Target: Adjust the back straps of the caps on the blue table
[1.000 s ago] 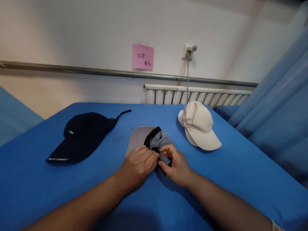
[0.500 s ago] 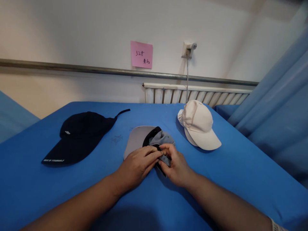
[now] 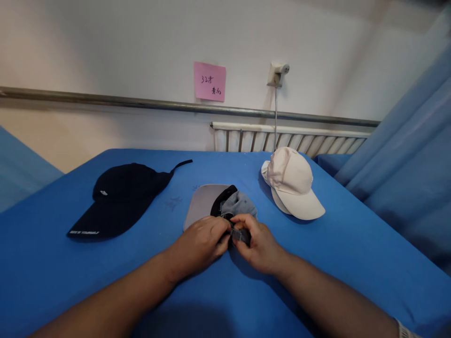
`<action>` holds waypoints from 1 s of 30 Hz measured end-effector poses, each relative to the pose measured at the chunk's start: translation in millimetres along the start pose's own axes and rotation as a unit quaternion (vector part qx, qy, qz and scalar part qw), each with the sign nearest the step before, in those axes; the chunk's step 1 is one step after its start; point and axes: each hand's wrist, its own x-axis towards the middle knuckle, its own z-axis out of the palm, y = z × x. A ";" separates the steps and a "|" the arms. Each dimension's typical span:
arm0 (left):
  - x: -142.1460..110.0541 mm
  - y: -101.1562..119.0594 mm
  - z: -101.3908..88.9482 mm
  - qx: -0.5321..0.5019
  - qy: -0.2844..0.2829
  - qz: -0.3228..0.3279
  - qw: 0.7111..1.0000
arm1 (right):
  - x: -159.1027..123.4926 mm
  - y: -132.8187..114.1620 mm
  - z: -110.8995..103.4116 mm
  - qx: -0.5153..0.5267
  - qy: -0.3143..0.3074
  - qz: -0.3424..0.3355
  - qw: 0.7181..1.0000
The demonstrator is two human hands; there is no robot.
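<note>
A grey baseball cap point(image 3: 201, 203) lies underside up in the middle of the blue-covered surface, its brim to the left and its black inner band showing. My left hand point(image 3: 202, 239) is closed on the cap's back strap, knuckles up, with the fingertips partly hidden. Opposite it, my right hand point(image 3: 259, 244) pinches the grey strap point(image 3: 241, 235) between thumb and fingers. The two hands almost meet over the strap, and whatever fastener lies between them is too small to make out.
To the left rests a dark navy cap point(image 3: 121, 202) with its strap end stretched out. Stacked cream caps point(image 3: 291, 180) sit at the right. Behind the blue sheet point(image 3: 225, 166) are a radiator point(image 3: 246, 140), a metal rail point(image 3: 148, 104) and a pink note point(image 3: 210, 81); a blue curtain point(image 3: 405, 141) hangs right.
My left fingers reached over the strap toward my right hand, then drew back into a pinch. The strap has shifted a little between my hands; the other caps stay in place.
</note>
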 end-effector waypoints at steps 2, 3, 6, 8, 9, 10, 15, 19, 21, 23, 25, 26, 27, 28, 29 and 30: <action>-0.8 -4.0 -0.2 -0.061 0.017 -0.052 0.997 | -0.2 0.0 -0.3 0.021 0.007 0.004 1.000; -0.7 -5.8 -1.0 -0.089 0.025 -0.076 0.993 | -0.2 0.2 -0.3 0.032 0.011 0.007 0.999; 1.0 -7.2 -4.8 -0.146 0.052 -0.117 0.981 | 0.2 1.8 -0.2 0.059 0.026 0.014 0.998; 2.7 -4.5 -7.1 -0.147 0.051 -0.091 0.984 | 0.7 3.2 0.3 0.064 0.029 0.017 0.997; 3.3 -2.7 -7.7 -0.133 0.045 -0.065 0.988 | 0.8 3.9 0.7 0.061 0.027 0.020 0.998; 3.7 -1.1 -7.8 -0.110 0.038 -0.034 0.993 | 0.9 4.6 1.1 0.055 0.023 0.024 0.998; 2.0 -1.0 -4.7 0.018 0.034 0.063 0.997 | 1.0 5.5 1.9 0.040 0.015 0.031 0.999; 0.9 -2.0 -2.7 0.051 0.027 0.078 0.995 | 1.3 4.3 1.0 0.029 0.013 0.036 0.999; 1.3 -1.1 -3.1 0.039 0.008 0.049 0.998 | 1.1 4.2 0.9 0.019 0.008 0.044 0.999; 1.6 -0.8 -4.5 0.011 -0.020 0.019 1.000 | 0.8 4.8 1.0 0.010 0.001 0.046 0.999; 1.7 -1.5 -6.4 -0.014 -0.043 0.009 0.999 | 0.6 5.7 1.2 0.002 -0.006 0.044 0.999; 1.6 -1.9 -7.1 -0.018 -0.049 0.009 0.999 | 0.6 6.0 1.3 -0.002 -0.009 0.043 0.999; 1.5 -2.0 -7.4 -0.016 -0.053 0.012 0.998 | 0.6 6.1 1.2 -0.008 -0.013 0.041 0.999; 1.3 -1.6 -7.3 -0.010 -0.053 0.012 0.998 | 0.7 5.9 1.1 -0.016 -0.015 0.040 0.999; 1.1 -0.7 -6.6 0.002 -0.052 0.009 0.999 | 0.7 5.5 0.8 -0.025 -0.019 0.040 0.999; 1.0 0.9 -5.6 0.016 -0.051 0.004 0.999 | 0.7 4.9 0.5 -0.033 -0.023 0.040 0.998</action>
